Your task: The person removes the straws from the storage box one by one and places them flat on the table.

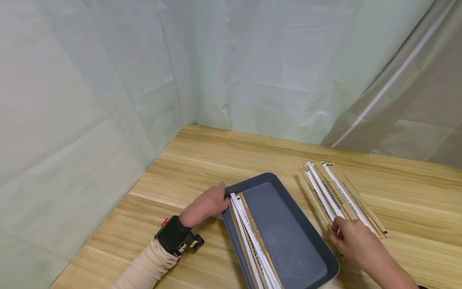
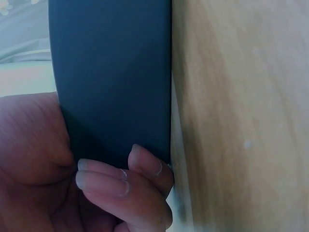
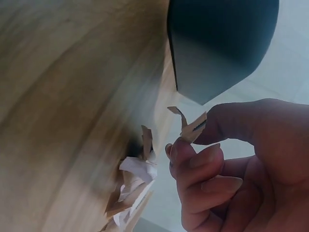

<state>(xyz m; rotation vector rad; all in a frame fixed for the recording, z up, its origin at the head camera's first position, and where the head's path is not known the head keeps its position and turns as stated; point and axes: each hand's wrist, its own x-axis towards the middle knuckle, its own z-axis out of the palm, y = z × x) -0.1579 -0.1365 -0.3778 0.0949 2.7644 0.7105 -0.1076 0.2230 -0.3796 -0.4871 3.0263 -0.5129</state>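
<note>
A dark grey rectangular tray [image 1: 292, 237] lies at an angle on the table. My left hand [image 1: 213, 200] grips its far left corner; in the left wrist view, the fingers [image 2: 108, 186] curl under the tray wall [image 2: 111, 82]. Along the tray's left side lie several long, thin paper-wrapped sticks [image 1: 254, 241], brown and white with dark print. To the right of the tray, more such sticks [image 1: 339, 192] are spread on the table. At their near end, my right hand [image 1: 355, 241] pinches the brown paper end [image 3: 194, 128] of one stick between thumb and fingers.
The wood-grain table [image 1: 216, 156] meets pale hanging sheets [image 1: 252, 80] at the back and left. A black wrist camera [image 1: 177, 237] is strapped on the left forearm. Wrapper ends [image 3: 133, 181] of other sticks lie just below the right hand.
</note>
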